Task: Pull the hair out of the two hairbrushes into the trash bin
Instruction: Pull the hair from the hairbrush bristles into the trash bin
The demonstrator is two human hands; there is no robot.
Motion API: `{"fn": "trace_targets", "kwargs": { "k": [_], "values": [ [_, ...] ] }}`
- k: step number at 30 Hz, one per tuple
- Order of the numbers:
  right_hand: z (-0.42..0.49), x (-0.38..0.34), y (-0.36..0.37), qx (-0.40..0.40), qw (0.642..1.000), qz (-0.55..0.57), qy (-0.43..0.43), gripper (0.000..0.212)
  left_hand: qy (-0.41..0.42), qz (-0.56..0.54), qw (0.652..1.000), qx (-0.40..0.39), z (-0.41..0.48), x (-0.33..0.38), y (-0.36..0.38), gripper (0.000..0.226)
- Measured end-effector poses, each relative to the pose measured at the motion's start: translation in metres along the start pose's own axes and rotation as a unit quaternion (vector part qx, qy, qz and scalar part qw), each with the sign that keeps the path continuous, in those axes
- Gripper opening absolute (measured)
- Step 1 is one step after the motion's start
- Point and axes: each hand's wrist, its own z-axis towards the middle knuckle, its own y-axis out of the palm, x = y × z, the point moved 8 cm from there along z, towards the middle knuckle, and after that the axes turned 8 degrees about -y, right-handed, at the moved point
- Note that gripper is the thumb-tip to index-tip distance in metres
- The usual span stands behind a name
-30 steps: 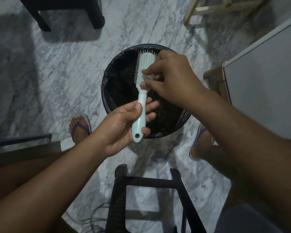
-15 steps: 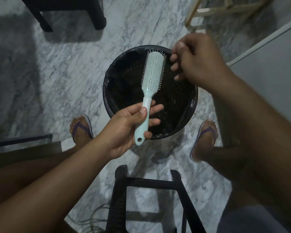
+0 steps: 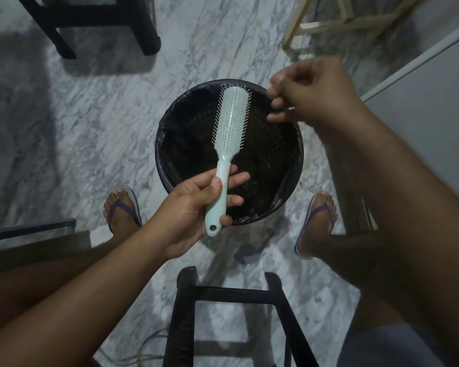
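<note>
A pale mint hairbrush [image 3: 229, 120] is held over the black lined trash bin [image 3: 297, 160], bristles up and head pointing away from me. My left hand [image 3: 194, 207] grips its handle near the bottom. My right hand [image 3: 308, 94] hovers to the right of the brush head, above the bin's far right rim. Its fingers are curled and its thumb and fingertips pinch a thin tuft of hair that is barely visible. Dark clumps of hair lie inside the bin. Only one brush is in view.
My feet in purple flip-flops [image 3: 122, 210] [image 3: 318, 215] flank the bin on the marble floor. A black stool frame [image 3: 236, 313] stands close in front of me, black furniture legs [image 3: 90, 25] at the far left, a wooden frame [image 3: 342, 22] far right, a white panel [image 3: 421, 107] at right.
My right hand left the bristles and pulled away to the upper right with its fingers pinched. The brush turned so its bristles face up; my left hand kept hold of the handle.
</note>
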Motion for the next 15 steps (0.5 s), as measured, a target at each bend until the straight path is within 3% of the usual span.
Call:
{"fn": "trace_targets", "kwargs": {
  "k": [3,6,9,15],
  "values": [
    [0.007,0.002,-0.016,0.030,0.999,0.005,0.019,0.015,0.001,-0.009,1.000,-0.001,0.000,-0.002,0.000,0.035],
    [-0.006,0.017,0.007,-0.074,0.994,-0.033,0.068,0.021,0.002,-0.010,1.000,0.000,0.001,-0.002,-0.001,0.036],
    [-0.020,0.022,0.035,-0.153,0.984,-0.077,0.047,0.043,0.007,0.008,1.000,0.007,0.002,-0.001,-0.002,0.036],
    [-0.016,0.025,0.036,-0.146,0.984,-0.090,0.039,0.033,0.017,0.063,0.997,0.037,0.002,-0.004,-0.010,0.036]
  ]
}}
